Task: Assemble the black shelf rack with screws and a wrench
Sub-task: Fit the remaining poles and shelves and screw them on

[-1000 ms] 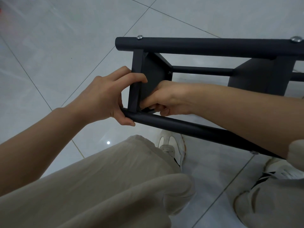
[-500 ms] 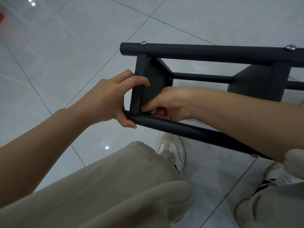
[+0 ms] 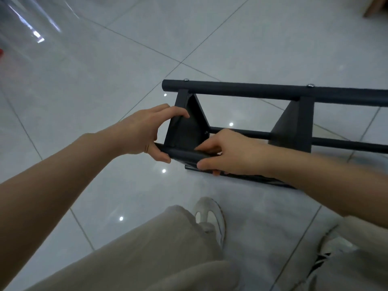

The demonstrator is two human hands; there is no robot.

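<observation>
The black shelf rack (image 3: 262, 92) lies on its side on the tiled floor, with round tubes joined by flat shelf panels. Two silver screw heads (image 3: 186, 80) show on the far tube. My left hand (image 3: 144, 131) grips the end shelf panel (image 3: 184, 129), fingers over its top edge and thumb under the near tube (image 3: 182, 153). My right hand (image 3: 228, 152) holds the near tube just right of that panel, fingers on top and thumb in front. A second panel (image 3: 294, 124) stands further right. No wrench is in view.
Glossy grey floor tiles (image 3: 105, 80) surround the rack. My beige trouser legs and white shoes (image 3: 210, 219) lie below the rack. A clear plastic sheet (image 3: 25, 28) lies at the far left, and a wooden corner (image 3: 375, 5) shows at the top right.
The view has pulled back and the rack now sits lower on the floor. My right hand has moved from inside the panel corner onto the near tube. My left hand keeps its grip.
</observation>
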